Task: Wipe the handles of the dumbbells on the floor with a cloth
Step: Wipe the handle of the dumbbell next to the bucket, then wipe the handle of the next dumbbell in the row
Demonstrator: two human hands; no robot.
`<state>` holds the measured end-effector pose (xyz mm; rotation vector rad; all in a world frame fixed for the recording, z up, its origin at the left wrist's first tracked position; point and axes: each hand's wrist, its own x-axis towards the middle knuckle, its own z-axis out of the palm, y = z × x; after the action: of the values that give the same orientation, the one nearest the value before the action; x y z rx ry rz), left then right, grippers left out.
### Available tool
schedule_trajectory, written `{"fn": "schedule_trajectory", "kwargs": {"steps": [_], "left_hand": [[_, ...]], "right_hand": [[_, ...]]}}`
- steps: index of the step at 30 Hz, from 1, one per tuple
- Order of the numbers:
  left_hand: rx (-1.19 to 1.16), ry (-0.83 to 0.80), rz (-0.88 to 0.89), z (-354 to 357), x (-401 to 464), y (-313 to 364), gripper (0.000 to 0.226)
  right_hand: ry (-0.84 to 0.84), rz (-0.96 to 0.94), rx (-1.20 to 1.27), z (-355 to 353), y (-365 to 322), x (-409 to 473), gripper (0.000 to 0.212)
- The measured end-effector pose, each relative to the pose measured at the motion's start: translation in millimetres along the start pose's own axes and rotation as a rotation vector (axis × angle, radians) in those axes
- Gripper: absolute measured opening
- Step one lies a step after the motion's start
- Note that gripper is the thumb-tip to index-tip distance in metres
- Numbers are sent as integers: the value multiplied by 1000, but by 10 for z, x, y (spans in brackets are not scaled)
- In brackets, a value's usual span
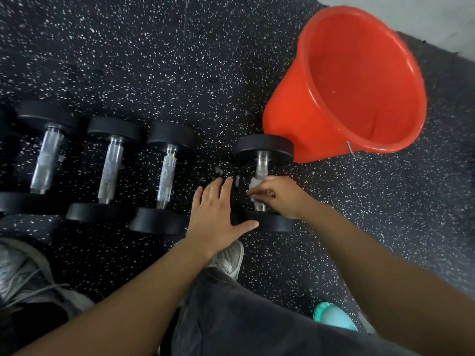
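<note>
Four black dumbbells with steel handles lie in a row on the speckled floor: the left one (47, 160), the second (110, 170), the third (167, 181) and the rightmost (263, 150). The handles look smeared with whitish residue. My right hand (282, 196) rests over the rightmost dumbbell's handle (261, 165), fingertips pinched together on it beside a whitish patch. I cannot tell whether a cloth is under the fingers. My left hand (218, 214) is flat with fingers spread between the third and rightmost dumbbells, holding nothing.
An orange bucket (347, 80) stands just behind the rightmost dumbbell, touching its far plate. My grey shoe (230, 255) is below the left hand, and another shoe (15, 273) is at lower left. A teal object (334, 317) lies by my right forearm. Small wet spots (218, 172) dot the floor.
</note>
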<state>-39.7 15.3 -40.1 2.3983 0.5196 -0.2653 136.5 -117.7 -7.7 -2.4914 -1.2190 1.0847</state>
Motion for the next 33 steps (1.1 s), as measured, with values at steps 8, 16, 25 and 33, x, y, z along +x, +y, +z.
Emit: {"fn": "schedule_trajectory", "kwargs": {"steps": [8, 16, 25, 33], "left_hand": [[5, 140, -14, -547, -206, -372, 117], [41, 221, -126, -836, -530, -959, 117], [73, 218, -290, -775, -708, -1588, 121], [91, 183, -342, -729, -726, -1708, 128]], "right_hand": [[133, -96, 146, -187, -632, -94, 27], [103, -186, 188, -25, -1072, 97, 30], [180, -220, 221, 503, -1218, 864, 29], [288, -166, 218, 690, -1289, 1331, 32]]}}
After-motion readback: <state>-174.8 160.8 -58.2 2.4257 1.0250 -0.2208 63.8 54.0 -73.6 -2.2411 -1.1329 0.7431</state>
